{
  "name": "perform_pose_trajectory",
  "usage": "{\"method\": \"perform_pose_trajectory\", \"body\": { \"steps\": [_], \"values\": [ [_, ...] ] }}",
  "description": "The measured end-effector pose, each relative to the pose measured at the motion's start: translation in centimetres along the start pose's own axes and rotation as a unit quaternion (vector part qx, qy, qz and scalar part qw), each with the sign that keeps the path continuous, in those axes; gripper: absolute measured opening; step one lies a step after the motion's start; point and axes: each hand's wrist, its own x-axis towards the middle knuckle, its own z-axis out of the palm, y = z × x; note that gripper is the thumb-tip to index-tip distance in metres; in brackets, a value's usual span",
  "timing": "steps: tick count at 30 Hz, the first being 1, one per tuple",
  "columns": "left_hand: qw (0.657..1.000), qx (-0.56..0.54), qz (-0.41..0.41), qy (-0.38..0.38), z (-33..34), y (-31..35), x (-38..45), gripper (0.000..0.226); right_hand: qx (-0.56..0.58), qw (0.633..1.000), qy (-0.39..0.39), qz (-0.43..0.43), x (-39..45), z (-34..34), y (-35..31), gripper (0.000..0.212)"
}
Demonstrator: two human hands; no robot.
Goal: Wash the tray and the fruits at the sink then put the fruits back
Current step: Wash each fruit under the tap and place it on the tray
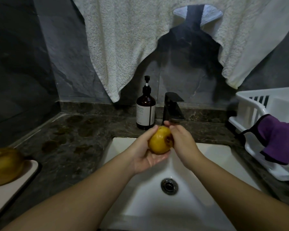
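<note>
Left hand [146, 151] cupped under a yellow fruit [160, 140], fingers curled round its left side. Right hand [180, 139] gripping the fruit's right side, fingertips at the top. Fruit held over the white sink [207, 157], just below the black tap [173, 107]. Drain [169, 186] in the basin floor. Second fruit [4, 165] resting on a pale tray [12, 187] on the bench [70, 140], far left. Soap bottle [145, 110] just left of the tap. White rack [250, 110] at right, purple cloth [280, 139] draped over its rim. White towel [123, 44] hanging above.
</note>
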Motion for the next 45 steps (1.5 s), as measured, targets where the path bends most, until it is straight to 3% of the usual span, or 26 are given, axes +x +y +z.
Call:
{"method": "perform_pose_trajectory", "body": {
  "steps": [3,6,8,11,14,17,20,23,25,27,29,32,36,39,40,43,45],
  "values": [
    [1.0,-0.001,0.01,-0.028,0.9,-0.4,-0.1,0.07,-0.01,0.999,0.004,0.031,-0.3,1.0,-0.6,0.026],
    [1.0,0.018,0.016,-0.018,1.1,-0.7,-0.1,0.064,-0.154,0.985,-0.015,-0.08,-0.9,2.0,0.0,0.03],
    [0.999,0.048,0.007,-0.015,0.9,-0.5,-0.3,0.065,-0.166,0.979,-0.023,-0.118,-0.6,2.1,-0.4,0.034],
    [0.996,0.09,-0.011,0.0,0.9,-0.4,-0.8,0.065,-0.075,0.997,-0.024,-0.009,0.3,1.6,-1.0,0.027],
    [0.996,0.086,-0.002,0.025,1.1,-1.2,-0.8,0.055,-0.079,0.995,-0.045,0.048,-0.1,2.0,0.2,0.029],
    [0.997,0.074,0.018,0.022,1.8,-1.7,-0.9,0.048,-0.093,0.995,-0.022,-0.007,-0.2,2.0,-0.1,0.031],
    [0.992,0.076,0.08,0.06,2.1,-1.6,-0.4,0.045,-0.07,0.997,-0.01,0.014,0.1,2.2,0.0,0.034],
    [0.99,0.082,0.087,0.075,2.0,-1.8,-0.6,0.046,-0.21,0.974,-0.022,-0.08,-1.0,3.7,0.8,0.059],
    [0.989,0.097,0.081,0.075,2.1,-1.7,-0.9,0.045,-0.169,0.982,-0.016,-0.077,-0.5,3.5,0.6,0.046],
    [0.983,0.123,0.092,0.096,2.2,-1.6,-0.7,0.044,-0.072,0.997,-0.008,0.012,0.5,2.8,0.0,0.032],
    [0.981,0.132,0.091,0.11,2.3,-1.8,-0.9,0.042,-0.074,0.997,0.001,0.027,0.1,3.0,0.6,0.034],
    [0.983,0.139,0.067,0.099,2.7,-2.3,-0.9,0.043,-0.14,0.989,0.008,-0.038,-0.7,3.4,0.7,0.045],
    [0.985,0.096,0.079,0.122,3.1,-1.9,-0.4,0.042,-0.014,0.999,0.022,0.04,0.1,2.5,-0.1,0.029],
    [0.989,-0.017,0.072,0.126,3.1,-2.5,-0.3,0.038,-0.133,0.99,0.013,-0.041,-1.1,3.7,0.1,0.048],
    [0.983,0.002,0.084,0.166,3.3,-2.9,-0.1,0.038,-0.15,0.987,0.015,-0.06,-0.9,3.5,-0.1,0.046],
    [0.982,0.099,0.106,0.119,3.6,-2.1,-0.6,0.036,-0.034,0.999,0.018,-0.001,0.2,2.7,-0.7,0.032],
    [0.98,0.114,0.112,0.119,2.7,-1.6,-0.8,0.035,-0.066,0.998,0.023,-0.004,-0.5,3.4,0.1,0.034]
  ]
}}
